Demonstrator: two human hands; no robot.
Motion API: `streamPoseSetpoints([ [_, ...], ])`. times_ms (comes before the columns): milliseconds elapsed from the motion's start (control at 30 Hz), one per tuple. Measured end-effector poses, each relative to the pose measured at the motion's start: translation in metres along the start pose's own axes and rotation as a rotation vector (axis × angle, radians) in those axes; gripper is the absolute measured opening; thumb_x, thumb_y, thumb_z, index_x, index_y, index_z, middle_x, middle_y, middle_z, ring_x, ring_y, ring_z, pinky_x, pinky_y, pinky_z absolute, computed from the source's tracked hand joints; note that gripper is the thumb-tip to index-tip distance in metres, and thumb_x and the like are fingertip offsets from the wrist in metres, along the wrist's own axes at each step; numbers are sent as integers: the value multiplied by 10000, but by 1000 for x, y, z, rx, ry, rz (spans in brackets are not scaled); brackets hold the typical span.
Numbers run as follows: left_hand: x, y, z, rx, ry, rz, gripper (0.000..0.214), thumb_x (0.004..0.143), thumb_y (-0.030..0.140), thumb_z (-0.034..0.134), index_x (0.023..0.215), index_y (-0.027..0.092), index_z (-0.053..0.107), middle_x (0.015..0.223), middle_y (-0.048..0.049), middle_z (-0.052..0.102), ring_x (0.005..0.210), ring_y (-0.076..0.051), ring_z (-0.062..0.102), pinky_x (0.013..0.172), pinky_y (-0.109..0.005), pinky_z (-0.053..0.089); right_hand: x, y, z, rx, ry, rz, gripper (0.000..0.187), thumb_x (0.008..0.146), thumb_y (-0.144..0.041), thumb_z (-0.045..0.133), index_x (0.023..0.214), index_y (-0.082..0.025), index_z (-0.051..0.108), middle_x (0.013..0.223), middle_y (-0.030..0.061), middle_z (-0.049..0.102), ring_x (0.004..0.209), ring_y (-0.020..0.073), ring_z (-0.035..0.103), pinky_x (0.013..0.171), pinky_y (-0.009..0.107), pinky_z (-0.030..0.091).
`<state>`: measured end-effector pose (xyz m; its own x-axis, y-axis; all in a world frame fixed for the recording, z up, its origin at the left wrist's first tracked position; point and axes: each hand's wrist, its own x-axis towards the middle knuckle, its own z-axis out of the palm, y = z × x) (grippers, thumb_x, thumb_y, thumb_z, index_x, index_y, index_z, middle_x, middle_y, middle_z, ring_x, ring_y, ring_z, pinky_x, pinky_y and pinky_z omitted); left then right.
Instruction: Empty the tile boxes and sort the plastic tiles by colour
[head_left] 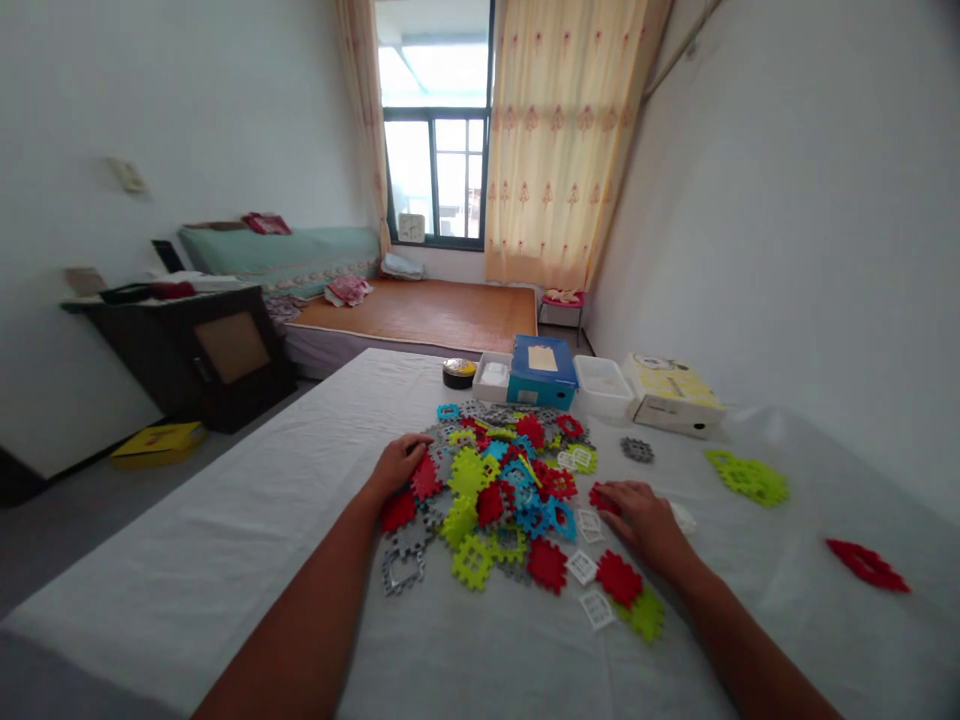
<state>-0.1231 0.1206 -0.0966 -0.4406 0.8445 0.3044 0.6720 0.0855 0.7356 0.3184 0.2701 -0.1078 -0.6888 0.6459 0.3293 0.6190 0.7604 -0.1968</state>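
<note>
A heaped pile of toothed plastic building tiles (469, 470) in red, lime green, blue and grey lies on the white-covered table. My left hand (405, 463) rests at the pile's left edge, fingers stretched over the tiles beside a red tile (426, 474). At the right side, my right hand (641, 508) has its fingers and thumb around a small red tile (598, 497), partly hidden under them. White window-shaped pieces (582, 567) are scattered close by. Below that hand, another red tile (619, 577) overlaps a lime tile (646, 614).
Behind the pile stand a round black-and-yellow tin (459, 373), a blue box (542, 373), a clear plastic tub (602, 386) and a yellow-and-white box (673, 395). Farther right lie a grey tile (637, 450), a lime piece (748, 478) and a red piece (867, 565).
</note>
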Motion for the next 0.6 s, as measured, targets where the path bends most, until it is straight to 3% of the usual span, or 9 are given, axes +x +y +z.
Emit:
streamPoseSetpoints([
  [267, -1, 5, 0, -4, 7, -19, 331, 769, 323, 507, 943, 188, 754, 949, -52, 753, 905, -211, 674, 881, -337, 512, 0, 10, -2, 88, 180, -3, 429, 822, -401, 572, 1215, -236, 620, 1194, 128, 644, 1108, 315, 578, 948, 486, 471],
  [433, -2, 4, 2, -4, 5, -22, 338, 795, 318, 505, 980, 175, 749, 989, -63, 745, 941, -215, 662, 904, -342, 499, -4, 9, -9, 166, 190, -12, 424, 845, -423, 555, 1216, -225, 610, 1196, 126, 637, 1117, 299, 571, 999, 496, 439],
  [600, -2, 1, 4, -3, -5, -34, 343, 806, 312, 508, 1000, 158, 746, 992, -71, 741, 934, -212, 657, 900, -336, 499, -14, 7, -31, 207, 159, 43, 431, 839, -450, 576, 1207, -231, 620, 1214, 110, 646, 1126, 281, 579, 999, 471, 454],
])
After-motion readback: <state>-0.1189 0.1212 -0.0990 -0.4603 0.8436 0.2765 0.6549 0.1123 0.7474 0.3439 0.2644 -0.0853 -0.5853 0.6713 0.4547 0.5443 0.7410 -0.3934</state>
